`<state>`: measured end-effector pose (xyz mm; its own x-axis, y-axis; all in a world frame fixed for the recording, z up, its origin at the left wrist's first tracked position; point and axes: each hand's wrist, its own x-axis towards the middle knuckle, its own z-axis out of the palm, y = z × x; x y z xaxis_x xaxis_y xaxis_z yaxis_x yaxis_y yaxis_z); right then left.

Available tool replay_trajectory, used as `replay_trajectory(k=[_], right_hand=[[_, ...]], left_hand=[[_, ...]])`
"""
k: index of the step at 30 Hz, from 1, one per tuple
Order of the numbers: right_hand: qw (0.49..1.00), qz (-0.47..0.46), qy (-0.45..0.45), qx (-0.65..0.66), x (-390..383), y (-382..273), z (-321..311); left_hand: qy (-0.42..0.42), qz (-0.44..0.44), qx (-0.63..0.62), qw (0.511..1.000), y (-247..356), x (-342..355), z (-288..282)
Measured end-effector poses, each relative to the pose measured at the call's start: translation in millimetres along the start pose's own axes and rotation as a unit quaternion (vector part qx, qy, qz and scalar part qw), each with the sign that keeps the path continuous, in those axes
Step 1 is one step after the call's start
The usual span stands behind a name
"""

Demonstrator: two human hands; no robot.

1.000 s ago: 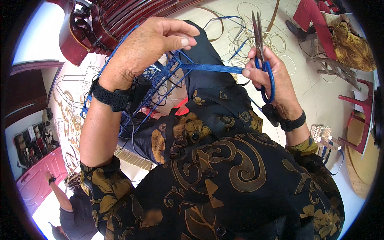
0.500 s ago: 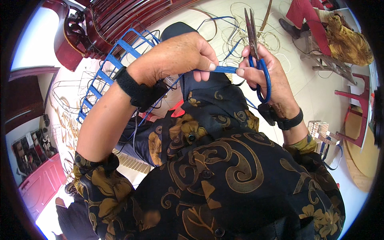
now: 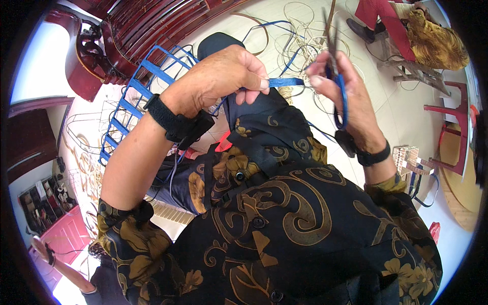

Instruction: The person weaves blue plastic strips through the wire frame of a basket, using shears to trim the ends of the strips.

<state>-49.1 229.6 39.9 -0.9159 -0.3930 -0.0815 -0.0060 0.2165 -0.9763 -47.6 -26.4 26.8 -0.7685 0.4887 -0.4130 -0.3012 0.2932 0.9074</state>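
My left hand (image 3: 223, 76) is closed, pinching a flat blue strip (image 3: 284, 82) between thumb and fingers. The strip's short end points right, towards my right hand (image 3: 351, 96). Scissors (image 3: 340, 99) with blue handles hang in my right hand, their dark blades pointing up. The thumb and fingertips of that hand sit just beyond the strip's end, apparently apart from it. Beside my left forearm stands a wire frame (image 3: 151, 67) wrapped in blue strips, partly hidden by the arm.
Loose pale cord (image 3: 300, 38) lies tangled on the tiled floor ahead. A dark red wooden bench (image 3: 152, 25) stands at the far left. At the far right a person in red trousers (image 3: 389, 30) sits by a wooden stool (image 3: 424, 76). Another person's arm (image 3: 66, 269) shows at lower left.
My right thumb has come off the strip's end, and that hand has shifted slightly right with the scissors. My left hand keeps its pinch. The other person's arm at lower left has come up.
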Motion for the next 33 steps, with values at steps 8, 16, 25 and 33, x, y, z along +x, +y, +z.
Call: replay_trajectory(k=[8, 16, 25, 33], right_hand=[[0.963, 0.134, -0.214, -0.095, -55, 1, -12], [0.971, 0.118, -0.197, -0.070, -41, 11, 23], [0.979, 0.097, -0.180, -0.019, -35, 15, 37], [0.974, 0.108, -0.198, -0.016, -31, 14, 42]], left_hand=[[0.028, 0.023, -0.080, 0.996, 1, -4, 1], [0.023, 0.035, -0.103, 0.994, -1, -6, 2], [-0.017, 0.063, -0.127, 0.990, -9, 0, -8], [0.002, 0.062, -0.117, 0.991, -9, 0, -2]])
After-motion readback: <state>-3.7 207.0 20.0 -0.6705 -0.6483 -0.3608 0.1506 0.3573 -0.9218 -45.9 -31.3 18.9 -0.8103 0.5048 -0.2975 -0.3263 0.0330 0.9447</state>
